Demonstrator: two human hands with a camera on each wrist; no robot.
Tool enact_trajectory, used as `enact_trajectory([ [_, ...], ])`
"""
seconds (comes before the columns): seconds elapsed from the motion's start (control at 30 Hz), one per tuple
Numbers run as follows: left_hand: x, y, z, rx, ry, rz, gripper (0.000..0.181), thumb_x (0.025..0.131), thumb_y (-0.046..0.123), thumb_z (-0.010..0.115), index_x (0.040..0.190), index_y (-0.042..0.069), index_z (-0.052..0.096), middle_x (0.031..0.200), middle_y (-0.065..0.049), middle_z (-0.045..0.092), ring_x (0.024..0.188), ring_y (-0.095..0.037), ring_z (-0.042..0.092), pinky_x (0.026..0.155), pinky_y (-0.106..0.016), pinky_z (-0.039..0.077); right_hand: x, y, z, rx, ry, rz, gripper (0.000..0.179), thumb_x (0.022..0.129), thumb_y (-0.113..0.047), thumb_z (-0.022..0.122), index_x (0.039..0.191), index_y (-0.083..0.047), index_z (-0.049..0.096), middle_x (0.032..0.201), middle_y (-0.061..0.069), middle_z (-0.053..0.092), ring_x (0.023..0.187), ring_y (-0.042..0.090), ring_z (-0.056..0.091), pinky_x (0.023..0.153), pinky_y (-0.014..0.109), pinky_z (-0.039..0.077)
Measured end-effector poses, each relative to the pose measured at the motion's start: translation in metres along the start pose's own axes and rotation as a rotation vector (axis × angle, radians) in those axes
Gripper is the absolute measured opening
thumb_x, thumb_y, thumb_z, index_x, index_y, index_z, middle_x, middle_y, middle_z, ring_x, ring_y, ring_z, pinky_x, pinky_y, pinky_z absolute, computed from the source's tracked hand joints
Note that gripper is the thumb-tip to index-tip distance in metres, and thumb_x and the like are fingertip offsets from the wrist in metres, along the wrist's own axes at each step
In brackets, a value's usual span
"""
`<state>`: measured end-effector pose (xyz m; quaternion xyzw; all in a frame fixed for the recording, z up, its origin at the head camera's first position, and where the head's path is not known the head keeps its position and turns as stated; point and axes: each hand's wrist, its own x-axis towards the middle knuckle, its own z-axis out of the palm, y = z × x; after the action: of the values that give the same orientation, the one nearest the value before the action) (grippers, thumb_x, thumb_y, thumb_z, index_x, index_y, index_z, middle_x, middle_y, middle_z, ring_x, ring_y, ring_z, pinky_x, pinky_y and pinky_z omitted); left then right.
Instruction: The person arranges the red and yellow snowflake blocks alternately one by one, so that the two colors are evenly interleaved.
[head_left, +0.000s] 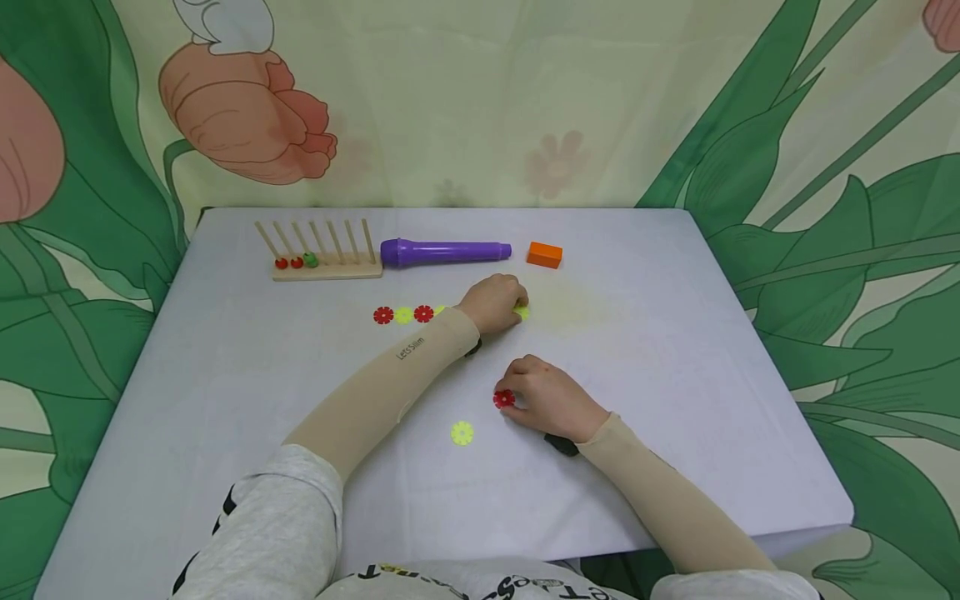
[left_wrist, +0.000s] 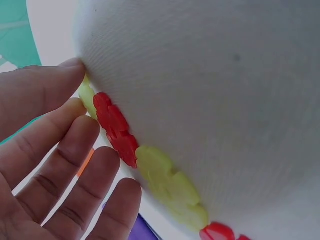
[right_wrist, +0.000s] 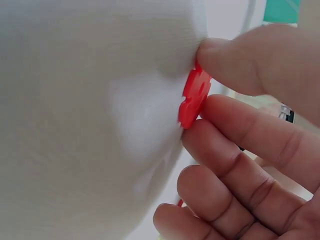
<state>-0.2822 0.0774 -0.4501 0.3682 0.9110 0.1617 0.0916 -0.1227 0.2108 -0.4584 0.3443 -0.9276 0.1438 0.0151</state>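
My left hand (head_left: 492,304) reaches to the right end of a row of flower-shaped discs, its thumb and index finger pinching a yellow flower disc (head_left: 522,313). Beside that one, in the left wrist view, lie a red disc (left_wrist: 116,129) and another yellow disc (left_wrist: 170,185). The row's left part shows a red disc (head_left: 383,315), a yellow disc (head_left: 403,315) and a second red one; my forearm and hand cover the middle. Nearer the front, my right hand (head_left: 555,400) pinches a red flower disc (right_wrist: 195,97) by its edges, low over the tabletop. A loose yellow disc (head_left: 462,433) lies to its left.
Along the back of the white table (head_left: 225,375) stand a wooden peg rack (head_left: 330,272) with red and green beads on its left pegs, a purple microphone-shaped stick (head_left: 450,253) and an orange block (head_left: 544,255). A printed cloth (head_left: 465,100) hangs behind.
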Motion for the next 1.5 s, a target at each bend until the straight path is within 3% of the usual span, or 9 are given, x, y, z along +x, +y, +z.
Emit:
enact_trajectory([
  [0.43, 0.0, 0.001, 0.0, 0.001, -0.013, -0.019, 0.028, 0.097, 0.015, 0.072, 0.124, 0.009, 0.075, 0.123, -0.008, 0.072, 0.116, -0.023, 0.065, 0.109, -0.037, 0.052, 0.005, 0.001, -0.007, 0.096, -0.109, 0.11, 0.017, 0.081, -0.014, 0.082, 0.096, -0.014, 0.074, 0.093, -0.002, 0.065, 0.097, 0.016, 0.059, 0.085, 0.032, 0.056],
  [0.67, 0.0, 0.002, 0.0, 0.001, -0.012, -0.023, 0.027, 0.097, 0.014, 0.072, 0.123, 0.009, 0.076, 0.124, -0.008, 0.073, 0.116, -0.024, 0.066, 0.108, -0.038, 0.053, 0.01, 0.004, -0.006, 0.148, -0.144, 0.136, 0.017, 0.077, -0.012, 0.078, 0.092, -0.016, 0.07, 0.092, -0.004, 0.062, 0.092, 0.011, 0.052, 0.081, 0.027, 0.051],
  [1.1, -0.001, 0.001, 0.0, 0.01, -0.01, -0.02, 0.026, 0.097, 0.015, 0.072, 0.122, 0.01, 0.077, 0.123, -0.008, 0.073, 0.116, -0.024, 0.065, 0.107, -0.037, 0.053, 0.012, 0.001, 0.0, 0.007, -0.033, 0.034, 0.021, 0.072, -0.01, 0.078, 0.09, -0.014, 0.069, 0.083, -0.005, 0.058, 0.086, 0.012, 0.054, 0.074, 0.026, 0.05],
  [1.27, -0.001, 0.001, 0.0, 0.01, -0.001, -0.016, 0.026, 0.097, 0.014, 0.072, 0.122, 0.009, 0.077, 0.124, -0.008, 0.073, 0.117, -0.025, 0.065, 0.108, -0.038, 0.053, 0.012, 0.007, -0.002, 0.032, -0.017, 0.012, 0.015, 0.075, -0.008, 0.076, 0.088, -0.016, 0.073, 0.086, -0.004, 0.063, 0.089, 0.014, 0.057, 0.079, 0.026, 0.053],
  [1.5, -0.001, 0.002, 0.0, 0.009, -0.01, -0.03, 0.028, 0.097, 0.015, 0.072, 0.124, 0.01, 0.076, 0.125, -0.008, 0.073, 0.119, -0.024, 0.065, 0.109, -0.037, 0.052, 0.015, 0.029, -0.008, 0.146, -0.004, 0.04, 0.014, 0.079, -0.009, 0.079, 0.092, -0.014, 0.079, 0.089, -0.003, 0.069, 0.088, 0.012, 0.06, 0.084, 0.032, 0.054],
])
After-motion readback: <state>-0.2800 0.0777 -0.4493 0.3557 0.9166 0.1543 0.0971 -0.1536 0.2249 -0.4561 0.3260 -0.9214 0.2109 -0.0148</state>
